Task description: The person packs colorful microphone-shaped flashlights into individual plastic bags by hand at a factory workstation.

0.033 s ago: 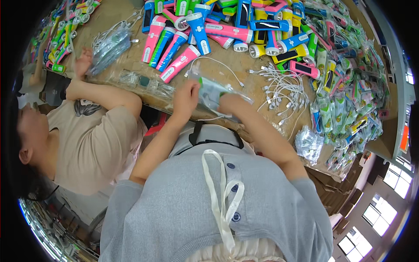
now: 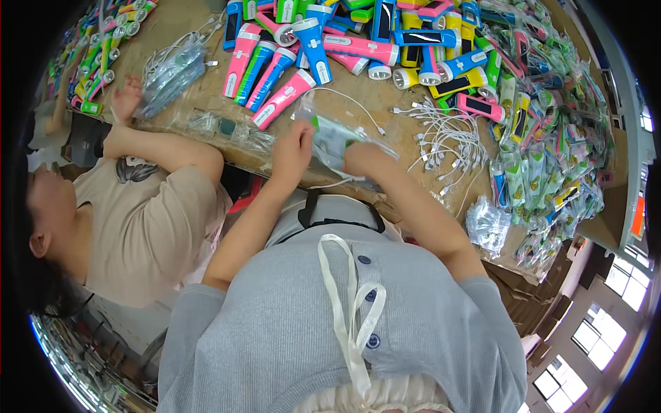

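Between my hands, at the table's near edge, is a clear plastic bag [image 2: 330, 138] with green print. My left hand [image 2: 292, 150] is closed on its left end. My right hand [image 2: 368, 161] is curled against its right part, with the fingertips hidden. A white cable [image 2: 336, 184] runs below the bag, near my right hand; the bag's contents are hard to make out. Just beyond lie a pink flashlight [image 2: 284, 100], a blue flashlight [image 2: 313, 51] and a single white cable [image 2: 354, 103].
Loose colourful flashlights [image 2: 420, 41] are heaped at the back. A tangle of white cables [image 2: 447, 138] lies right of my hands. Bagged flashlights [image 2: 544, 165] and folded clear bags [image 2: 489, 226] fill the right side. To my left sits a co-worker [image 2: 138, 220], near more plastic bags [image 2: 172, 79].
My hands and the plastic bag have shifted very slightly. The co-worker's raised hand has moved a little to the left.
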### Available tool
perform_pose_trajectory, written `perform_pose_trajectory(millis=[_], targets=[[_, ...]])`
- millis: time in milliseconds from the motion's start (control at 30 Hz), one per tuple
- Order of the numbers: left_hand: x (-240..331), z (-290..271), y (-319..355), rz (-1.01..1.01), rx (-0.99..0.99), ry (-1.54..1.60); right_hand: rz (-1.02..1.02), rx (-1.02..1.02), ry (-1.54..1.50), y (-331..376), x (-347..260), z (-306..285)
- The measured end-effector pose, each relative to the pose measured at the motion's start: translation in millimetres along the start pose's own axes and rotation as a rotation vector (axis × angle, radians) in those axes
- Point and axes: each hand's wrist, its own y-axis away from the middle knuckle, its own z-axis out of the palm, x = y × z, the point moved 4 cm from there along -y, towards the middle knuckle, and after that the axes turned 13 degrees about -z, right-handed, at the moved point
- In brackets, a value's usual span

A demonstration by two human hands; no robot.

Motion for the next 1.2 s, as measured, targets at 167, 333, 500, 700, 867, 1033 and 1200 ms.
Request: perform_pose_trajectory(millis=[167,333,500,700,867,1033,1200], targets=[[-20.6,-4.0,-18.3,0.068,-0.047,-0.042,-0.321,0.463,-0.788,57.2,-19.3,-97.5],[-29.4,7.8,-19.8,-0.131,-0.219,-0.049,-0.629,0.922,-1.537,51.9,-10.6,-112.6],[-27.6,9.0,-18.1,-0.192,-0.197,0.260,0.011,0.565,-1.089,-23.2,14.1,2.9],[-18.4,13.3,-10.3,-0.176,-0.133,0.387,0.001,0.063,0.105,-21.3,-7.9,26.1],[-25.4,5.7,-10.5,-0.160,-0.136,0.219,-0.160,0.003,0.150,-11.6,-35.0,-14.5],[-23.1,2.1,-2.2,-0.155,-0.122,0.116,-0.120,1.186,-0.341,-54.2,6.9,-118.0],[-23.2,3.2,-1.0,-0.174,-0.158,0.133,0.032,1.131,-0.275,-127.3,32.7,-120.0]])
